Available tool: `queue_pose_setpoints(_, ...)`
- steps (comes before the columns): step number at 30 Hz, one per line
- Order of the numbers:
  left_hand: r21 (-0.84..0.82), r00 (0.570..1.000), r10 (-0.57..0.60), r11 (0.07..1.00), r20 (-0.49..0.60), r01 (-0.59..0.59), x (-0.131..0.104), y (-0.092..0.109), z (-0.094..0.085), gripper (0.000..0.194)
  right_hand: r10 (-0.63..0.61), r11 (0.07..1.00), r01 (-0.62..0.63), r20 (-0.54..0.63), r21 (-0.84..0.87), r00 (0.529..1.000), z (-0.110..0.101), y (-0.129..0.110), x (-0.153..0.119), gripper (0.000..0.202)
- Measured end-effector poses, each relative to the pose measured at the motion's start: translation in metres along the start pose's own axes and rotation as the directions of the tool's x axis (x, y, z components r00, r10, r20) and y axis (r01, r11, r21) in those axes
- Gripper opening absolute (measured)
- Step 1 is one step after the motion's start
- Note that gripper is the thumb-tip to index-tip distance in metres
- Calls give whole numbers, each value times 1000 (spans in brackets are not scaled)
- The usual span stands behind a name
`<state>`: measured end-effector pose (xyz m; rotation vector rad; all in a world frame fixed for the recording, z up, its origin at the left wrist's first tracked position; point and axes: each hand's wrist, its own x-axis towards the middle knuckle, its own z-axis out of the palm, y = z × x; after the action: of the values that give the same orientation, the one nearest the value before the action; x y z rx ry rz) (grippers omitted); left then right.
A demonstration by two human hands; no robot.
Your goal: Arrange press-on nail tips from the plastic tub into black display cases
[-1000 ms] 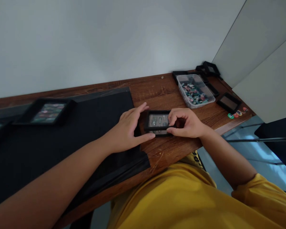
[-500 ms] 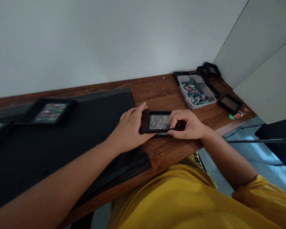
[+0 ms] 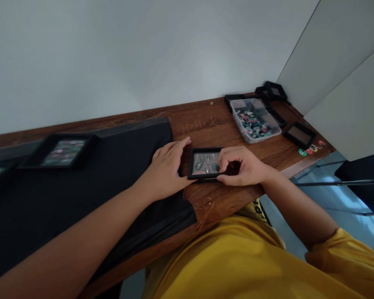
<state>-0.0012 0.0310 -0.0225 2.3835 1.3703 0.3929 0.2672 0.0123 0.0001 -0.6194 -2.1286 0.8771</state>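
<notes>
1. the left hand is spread, thumb apart from the fingers, its thumb tip touching the front left corner of a black box frame.
2. the right hand is clamped on that frame's right end, thumb at the front edge, curled fingers over the top.
3. the frame lies on the wooden table, between both hands, just beside the black mat; small greenish pieces show inside it.
4. beyond the right hand, a clear plastic tub holds green and pink chips.
</notes>
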Motion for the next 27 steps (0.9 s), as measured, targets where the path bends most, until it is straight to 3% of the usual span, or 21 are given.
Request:
queue_pose_setpoints(16,-66,997,64,996,-35,-66,0,-4,-3,79,17,1000,-17,19,-8,1000,1,-3,0,23)
queue_pose_setpoints(27,29,992,119,993,-33,-118,-4,0,5,72,-46,992,45,-7,-118,999,1,-2,0,20)
